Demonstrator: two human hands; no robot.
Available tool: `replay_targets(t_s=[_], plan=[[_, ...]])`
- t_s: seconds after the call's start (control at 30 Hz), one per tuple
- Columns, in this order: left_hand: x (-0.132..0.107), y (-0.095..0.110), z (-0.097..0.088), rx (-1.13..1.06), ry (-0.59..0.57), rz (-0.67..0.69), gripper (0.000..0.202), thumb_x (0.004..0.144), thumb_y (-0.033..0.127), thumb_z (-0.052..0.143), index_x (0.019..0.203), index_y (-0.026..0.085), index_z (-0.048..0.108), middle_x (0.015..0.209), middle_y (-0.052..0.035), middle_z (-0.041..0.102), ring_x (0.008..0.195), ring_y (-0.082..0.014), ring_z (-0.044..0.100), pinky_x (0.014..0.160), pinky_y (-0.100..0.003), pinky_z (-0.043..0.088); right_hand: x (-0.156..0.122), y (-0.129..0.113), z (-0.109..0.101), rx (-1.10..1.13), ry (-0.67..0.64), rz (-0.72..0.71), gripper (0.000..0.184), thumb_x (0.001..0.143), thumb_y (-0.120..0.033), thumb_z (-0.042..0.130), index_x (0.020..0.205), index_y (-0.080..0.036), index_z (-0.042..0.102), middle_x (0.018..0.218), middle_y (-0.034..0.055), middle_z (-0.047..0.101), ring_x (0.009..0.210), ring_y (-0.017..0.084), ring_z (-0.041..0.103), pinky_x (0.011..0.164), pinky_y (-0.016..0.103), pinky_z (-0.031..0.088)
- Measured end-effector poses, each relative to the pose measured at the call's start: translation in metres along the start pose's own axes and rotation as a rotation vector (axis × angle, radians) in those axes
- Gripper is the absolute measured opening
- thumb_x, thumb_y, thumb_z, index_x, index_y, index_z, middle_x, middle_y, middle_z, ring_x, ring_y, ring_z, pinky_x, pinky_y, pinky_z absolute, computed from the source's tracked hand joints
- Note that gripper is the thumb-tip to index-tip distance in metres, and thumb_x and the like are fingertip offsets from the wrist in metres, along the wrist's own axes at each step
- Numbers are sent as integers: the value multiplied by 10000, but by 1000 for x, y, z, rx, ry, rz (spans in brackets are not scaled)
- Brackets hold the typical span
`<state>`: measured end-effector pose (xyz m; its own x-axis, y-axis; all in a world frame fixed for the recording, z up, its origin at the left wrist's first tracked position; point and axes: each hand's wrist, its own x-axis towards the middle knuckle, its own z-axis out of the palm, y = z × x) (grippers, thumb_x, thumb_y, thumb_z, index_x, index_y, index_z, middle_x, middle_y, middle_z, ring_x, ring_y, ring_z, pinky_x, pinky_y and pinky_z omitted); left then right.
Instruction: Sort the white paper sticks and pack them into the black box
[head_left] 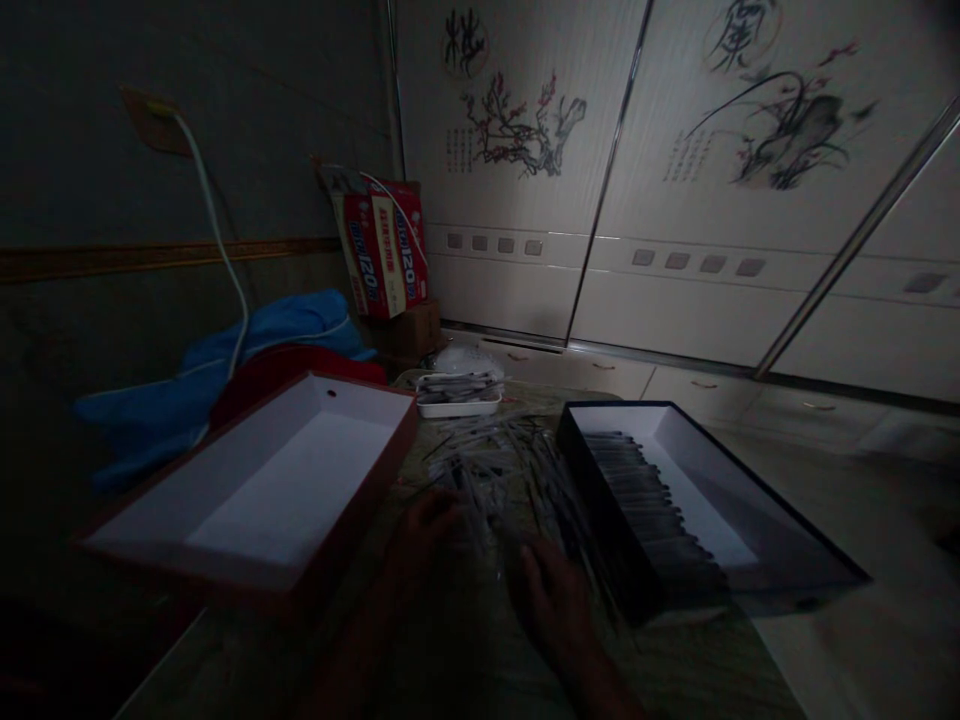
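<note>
In the dim light my left hand [421, 535] is closed, its fingertips at the near edge of a pile of slim clear and dark pen-like pieces [480, 470]. Whatever it pinches is too dark to make out. My right hand [553, 592] has curled fingers, close to the left one, with a blurred greyish thing at its fingertips that I cannot name. Long dark thin sticks [551, 490] lie beside the dark box [611, 530] on the right. Inside that box is a neat row of pen-like sticks [645, 500].
A red-rimmed box with a pale inside [277, 500] stands on the left. Behind the pile sits a white tray [459, 408] of more sticks. Blue cloth [277, 330], a red printed carton [386, 255] and a white cable [214, 225] are at the back left, near sliding cabinet doors [510, 200].
</note>
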<state>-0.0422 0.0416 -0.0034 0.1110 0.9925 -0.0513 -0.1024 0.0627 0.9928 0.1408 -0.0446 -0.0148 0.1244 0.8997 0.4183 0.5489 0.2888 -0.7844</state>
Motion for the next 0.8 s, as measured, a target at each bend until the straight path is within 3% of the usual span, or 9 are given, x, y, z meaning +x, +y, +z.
replay_targets(t_s=[0.07,0.17,0.43,0.6,0.8], plan=[[-4,-4,-5,-150,23,-63,266,617,298,707,849,178,658,785,-11,668,693,-155,596,655,-258,454,-3,-2,3,-4,-23,-67,275,877,-307,422,954,-164,644,855,75,698,755,162,660,674,215,497],[-8,-4,-4,-232,28,-54,241,620,291,712,826,176,663,780,-15,661,692,-146,590,648,-246,452,-4,-4,5,-23,-30,-85,264,868,-292,440,964,-157,647,859,80,701,761,167,664,685,223,500],[-10,-5,1,-161,55,11,219,679,308,661,854,177,649,802,-21,653,735,-149,586,680,-247,450,-3,-8,5,-18,-104,-71,255,863,-294,449,952,-165,650,789,55,690,671,146,646,609,198,479],[-13,-7,8,-208,14,-30,226,660,313,670,827,167,632,727,-7,641,621,-128,559,592,-237,437,-3,-12,6,-43,-141,-51,271,877,-301,426,962,-172,649,802,55,690,694,148,646,628,202,469],[-16,-2,11,-108,37,19,215,634,293,694,802,163,659,720,-1,644,623,-123,547,608,-233,429,-7,-11,11,-183,-152,-87,297,909,-300,365,957,-157,621,761,71,679,638,148,638,564,197,433]])
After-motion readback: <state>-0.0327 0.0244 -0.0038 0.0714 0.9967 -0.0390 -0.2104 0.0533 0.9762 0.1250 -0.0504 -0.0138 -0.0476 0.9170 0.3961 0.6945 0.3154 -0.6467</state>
